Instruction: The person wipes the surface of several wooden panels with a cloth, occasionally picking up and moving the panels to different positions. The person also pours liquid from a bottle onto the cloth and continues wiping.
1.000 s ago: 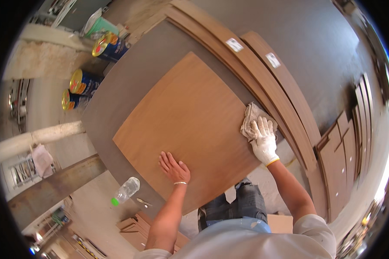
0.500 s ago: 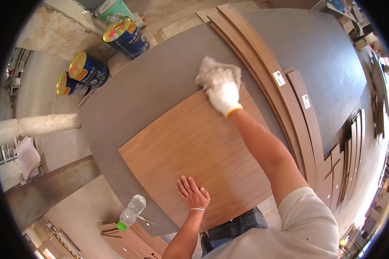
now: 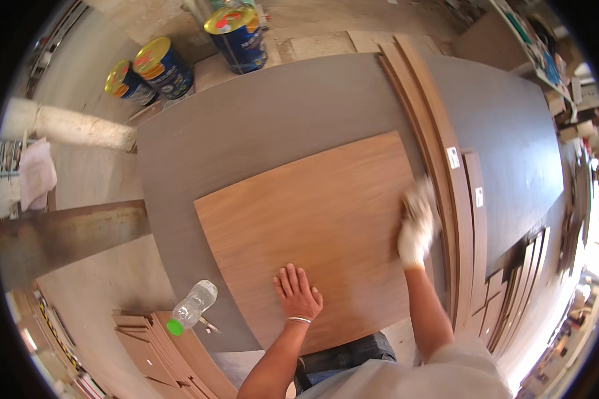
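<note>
A square wood-grain board (image 3: 313, 219) lies flat on the large grey table (image 3: 246, 136). My bare left hand (image 3: 299, 294) rests palm down near the board's front edge, fingers stretched out. My right hand (image 3: 416, 241), in a white work glove, is at the board's right edge, smeared by motion. A pale cloth (image 3: 418, 199) is bunched under its fingers, though blur hides the exact grip.
Long brown strips (image 3: 434, 113) lie just right of the board. A clear plastic bottle (image 3: 194, 306) with a green cap lies at the left front, beside a thin tool (image 3: 209, 325). Blue cans (image 3: 239, 41) stand beyond the table; more panels (image 3: 166, 352) lean at lower left.
My right hand has swept with the cloth from the board's far edge back toward me along its right edge. My left hand stays on the board. The view has shifted.
</note>
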